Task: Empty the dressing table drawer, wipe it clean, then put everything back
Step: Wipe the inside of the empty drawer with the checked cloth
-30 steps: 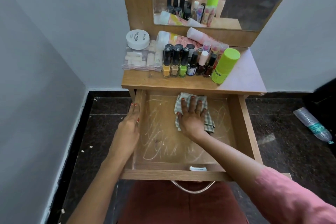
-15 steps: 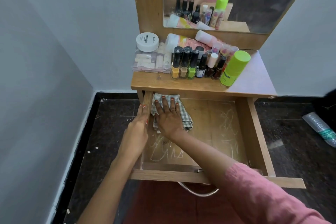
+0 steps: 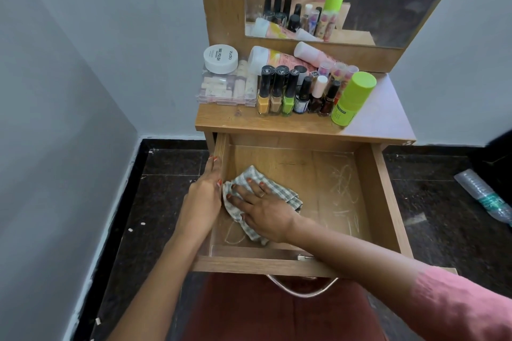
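Two hands: right fingers flat on cloth, left fingers gripping drawer wall.

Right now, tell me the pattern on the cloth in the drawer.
The cloth is grey and white checked, seen in the head view.

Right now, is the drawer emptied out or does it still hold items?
Emptied. The open drawer holds only the checked cloth under the right hand; the bottles stand on the tabletop.
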### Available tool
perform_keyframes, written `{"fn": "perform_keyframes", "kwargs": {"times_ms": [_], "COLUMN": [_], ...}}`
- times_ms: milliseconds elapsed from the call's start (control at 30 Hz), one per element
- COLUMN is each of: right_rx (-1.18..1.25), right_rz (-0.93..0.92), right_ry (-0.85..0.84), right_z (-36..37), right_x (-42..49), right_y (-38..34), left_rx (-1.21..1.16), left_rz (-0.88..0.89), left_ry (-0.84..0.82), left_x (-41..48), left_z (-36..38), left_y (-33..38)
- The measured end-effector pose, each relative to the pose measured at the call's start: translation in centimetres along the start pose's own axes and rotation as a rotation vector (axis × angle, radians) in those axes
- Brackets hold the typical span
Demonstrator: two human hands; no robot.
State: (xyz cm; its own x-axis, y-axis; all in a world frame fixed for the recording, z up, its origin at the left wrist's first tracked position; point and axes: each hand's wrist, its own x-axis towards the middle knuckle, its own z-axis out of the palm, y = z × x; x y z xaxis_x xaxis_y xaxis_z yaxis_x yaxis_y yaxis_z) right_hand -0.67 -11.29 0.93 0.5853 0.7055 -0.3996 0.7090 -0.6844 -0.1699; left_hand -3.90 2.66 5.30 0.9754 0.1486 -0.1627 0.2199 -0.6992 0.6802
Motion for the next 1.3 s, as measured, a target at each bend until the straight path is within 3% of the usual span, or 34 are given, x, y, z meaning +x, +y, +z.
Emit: {"fn": "perform_keyframes", "kwargs": {"times_ms": [700, 1300], "right_rx": [0.04, 0.271], "right_rz": [0.339, 0.696], "right_ry": [0.144, 0.134], "right_z": [-2.0, 0.2], "right_x": [5.6, -3.7], "right_y": [1.4, 10.4], "left_rx": [0.065, 0.081], "left_rz": [-0.005, 0.0], "left_ry": [0.012, 0.02], "left_x": [0.1, 0.0], "left_z": [0.3, 0.5], "left_y": [0.1, 0.1]}}
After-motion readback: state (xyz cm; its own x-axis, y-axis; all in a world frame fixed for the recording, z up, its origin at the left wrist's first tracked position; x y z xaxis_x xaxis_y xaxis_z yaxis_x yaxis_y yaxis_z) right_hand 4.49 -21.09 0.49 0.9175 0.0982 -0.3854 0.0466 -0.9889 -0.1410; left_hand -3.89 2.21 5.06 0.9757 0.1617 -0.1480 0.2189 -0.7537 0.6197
